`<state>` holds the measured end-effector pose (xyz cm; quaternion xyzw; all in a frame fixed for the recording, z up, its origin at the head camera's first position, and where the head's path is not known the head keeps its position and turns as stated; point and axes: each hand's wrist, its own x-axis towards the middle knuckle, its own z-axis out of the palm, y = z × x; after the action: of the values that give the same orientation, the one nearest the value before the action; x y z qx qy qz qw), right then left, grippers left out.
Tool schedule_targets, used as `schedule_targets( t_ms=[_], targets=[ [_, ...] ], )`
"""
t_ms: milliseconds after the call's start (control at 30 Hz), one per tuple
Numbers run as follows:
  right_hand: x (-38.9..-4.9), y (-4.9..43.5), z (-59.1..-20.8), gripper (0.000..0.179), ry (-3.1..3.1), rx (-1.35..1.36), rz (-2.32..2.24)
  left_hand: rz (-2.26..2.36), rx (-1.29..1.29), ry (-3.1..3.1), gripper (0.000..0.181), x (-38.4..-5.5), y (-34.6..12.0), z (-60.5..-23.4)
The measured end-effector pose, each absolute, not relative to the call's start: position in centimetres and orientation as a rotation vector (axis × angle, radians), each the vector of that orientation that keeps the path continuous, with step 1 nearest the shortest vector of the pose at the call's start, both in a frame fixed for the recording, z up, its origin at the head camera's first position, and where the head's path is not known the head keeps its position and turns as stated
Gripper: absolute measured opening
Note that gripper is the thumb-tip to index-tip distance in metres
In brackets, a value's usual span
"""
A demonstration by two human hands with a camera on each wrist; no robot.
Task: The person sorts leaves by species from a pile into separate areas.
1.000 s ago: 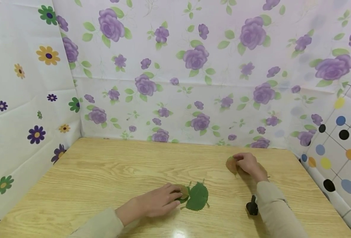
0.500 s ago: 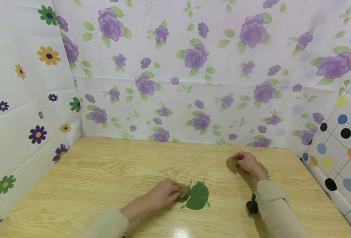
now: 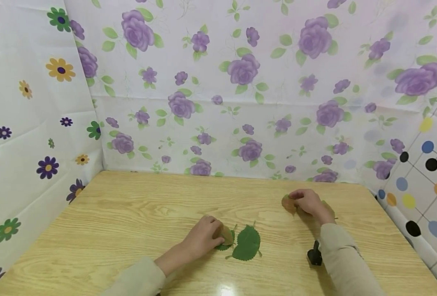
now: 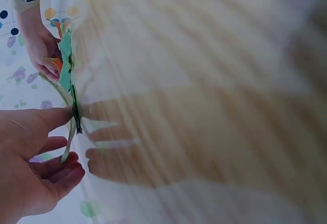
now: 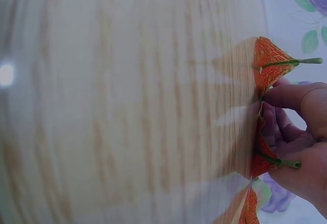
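Note:
Near the middle of the table, my left hand (image 3: 202, 238) pinches a yellowish-brown leaf (image 3: 227, 235), tilted up over a green leaf (image 3: 223, 247). The left wrist view shows the leaf's edge between thumb and curled fingers. Just right of it lies a larger, toothed green leaf (image 3: 247, 243), with short stems around it. Farther back and right, my right hand (image 3: 308, 200) holds a reddish-brown leaf (image 3: 287, 204) at its edge, close to the tabletop. In the right wrist view, orange-red leaves (image 5: 263, 145) with green stems stand around the thumb and fingers.
Another leaf (image 3: 328, 208) shows partly behind the right wrist. A small black device (image 3: 314, 255) is beside the right sleeve. Floral sheeting (image 3: 218, 82) stands along the back edge of the wooden table (image 3: 148, 209), and patterned sheets line both sides.
My left hand has moved slightly up and its fingers have drawn together on the yellowish-brown leaf, whose edge is now tilted up and a little left. The right hand has stayed in place.

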<state>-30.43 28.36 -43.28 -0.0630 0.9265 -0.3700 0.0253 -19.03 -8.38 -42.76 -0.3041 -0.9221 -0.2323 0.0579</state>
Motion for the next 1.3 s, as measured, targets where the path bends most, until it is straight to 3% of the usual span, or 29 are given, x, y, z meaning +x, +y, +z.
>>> schedule_targets(
  t_ms=[433,933,1300],
  targets=[
    [-30.4,28.2,-43.4,0.023,2.890,-0.240,-1.121,-1.219,-0.798,-2.732,0.059,-19.6,-7.5,-43.4],
    [-30.3,28.2,-43.2,0.024,2.936,-0.265,-1.071,-1.639,-0.712,-2.692,0.015,-21.4,-8.0,-42.6],
    [-30.2,28.1,-43.4,0.024,2.919,-0.237,-1.093,-1.933,-0.586,-2.586,0.016,-23.7,-5.7,-40.9]
  ],
)
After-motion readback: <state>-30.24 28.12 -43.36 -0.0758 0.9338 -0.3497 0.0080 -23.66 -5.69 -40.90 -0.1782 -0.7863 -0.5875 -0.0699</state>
